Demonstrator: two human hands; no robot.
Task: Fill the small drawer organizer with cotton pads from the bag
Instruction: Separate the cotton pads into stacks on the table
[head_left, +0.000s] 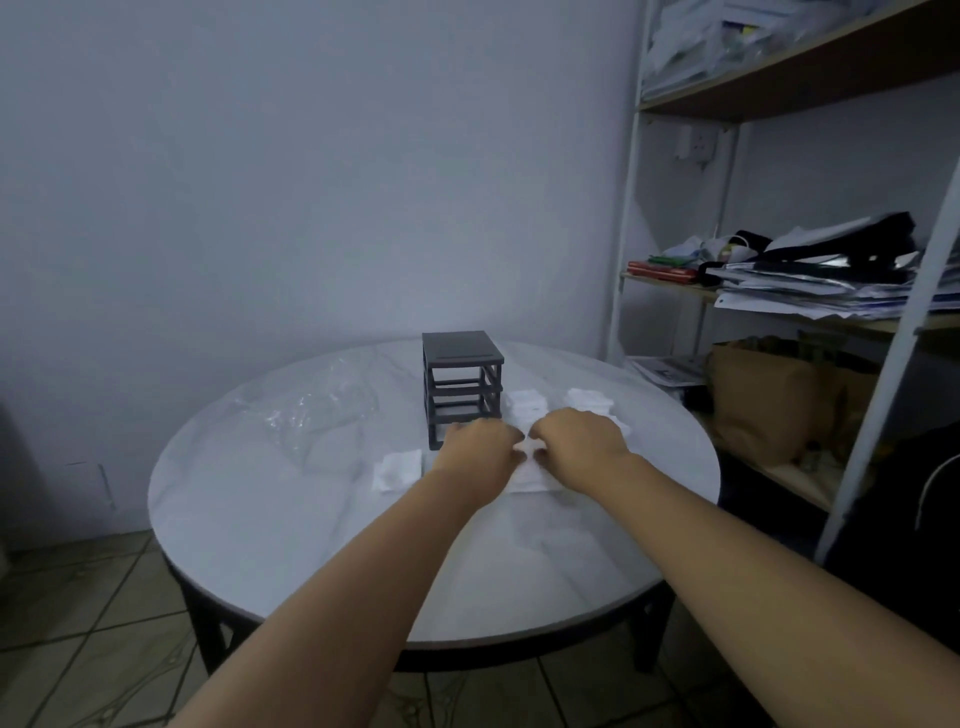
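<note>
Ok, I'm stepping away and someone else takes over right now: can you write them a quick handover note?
Left hand and right hand both pinch one stack of cotton pads just in front of the organizer.
Bag lies crumpled behind-left; loose pads sit left of the hands, two more stacks right of the organizer.
Done: pads are out. Left: organizer frame looks empty; fill it.

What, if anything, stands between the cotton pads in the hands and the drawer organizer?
Nothing visible does: the left hand and right hand grip cotton pads just in front of the drawer organizer.
</note>
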